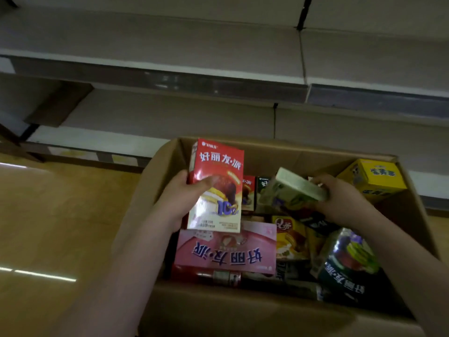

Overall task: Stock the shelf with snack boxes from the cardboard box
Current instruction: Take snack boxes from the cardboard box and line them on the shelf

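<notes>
An open cardboard box [267, 314] full of snack boxes sits on the floor below the shelves. My left hand [179, 200] grips a red snack box [218, 166] upright above the carton's left side, thumb across its front. My right hand [340, 198] holds a pale green snack box [294, 188], tilted, over the middle of the carton. Below lie a pink box [226, 254], a yellow-orange box [289, 237], a dark green box [347, 266] and a yellow box [374, 178] at the far right corner.
Grey shelves rise behind the carton: an upper shelf [170, 45] and a lower shelf [170, 115], both bare, with price-strip edges. A wooden-look floor [53, 227] spreads to the left. The carton's near flap is close to me.
</notes>
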`<state>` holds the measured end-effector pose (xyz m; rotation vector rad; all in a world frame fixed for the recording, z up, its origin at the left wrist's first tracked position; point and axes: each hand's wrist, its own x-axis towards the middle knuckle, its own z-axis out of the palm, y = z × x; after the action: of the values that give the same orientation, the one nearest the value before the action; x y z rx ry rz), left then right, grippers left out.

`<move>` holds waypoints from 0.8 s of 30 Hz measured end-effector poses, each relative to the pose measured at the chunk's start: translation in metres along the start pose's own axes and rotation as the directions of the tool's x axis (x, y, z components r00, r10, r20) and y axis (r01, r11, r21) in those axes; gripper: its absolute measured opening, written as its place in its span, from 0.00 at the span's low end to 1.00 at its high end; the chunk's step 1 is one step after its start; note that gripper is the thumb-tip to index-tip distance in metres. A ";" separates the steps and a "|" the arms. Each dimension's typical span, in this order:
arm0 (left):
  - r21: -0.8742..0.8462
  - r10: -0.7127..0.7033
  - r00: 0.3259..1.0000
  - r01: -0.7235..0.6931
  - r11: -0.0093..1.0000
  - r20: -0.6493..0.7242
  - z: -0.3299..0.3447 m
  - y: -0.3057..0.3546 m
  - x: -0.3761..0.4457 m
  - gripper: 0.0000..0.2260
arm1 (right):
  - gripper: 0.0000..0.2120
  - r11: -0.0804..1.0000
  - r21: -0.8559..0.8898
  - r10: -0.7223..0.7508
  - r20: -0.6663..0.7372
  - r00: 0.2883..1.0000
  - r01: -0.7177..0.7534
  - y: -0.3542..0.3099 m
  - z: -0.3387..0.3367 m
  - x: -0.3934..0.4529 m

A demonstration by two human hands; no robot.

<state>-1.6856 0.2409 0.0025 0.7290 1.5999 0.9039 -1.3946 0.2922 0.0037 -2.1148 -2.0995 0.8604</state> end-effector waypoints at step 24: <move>-0.227 -0.174 0.984 0.177 0.958 0.034 0.054 -0.039 0.013 0.18 | 0.38 0.917 0.202 -0.325 -0.118 0.938 0.343 0.023 0.042 -0.030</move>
<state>-1.6350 0.2405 -0.0432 0.4231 1.4914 0.9322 -1.3889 0.2475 -0.0304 -1.5930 -2.1223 0.8941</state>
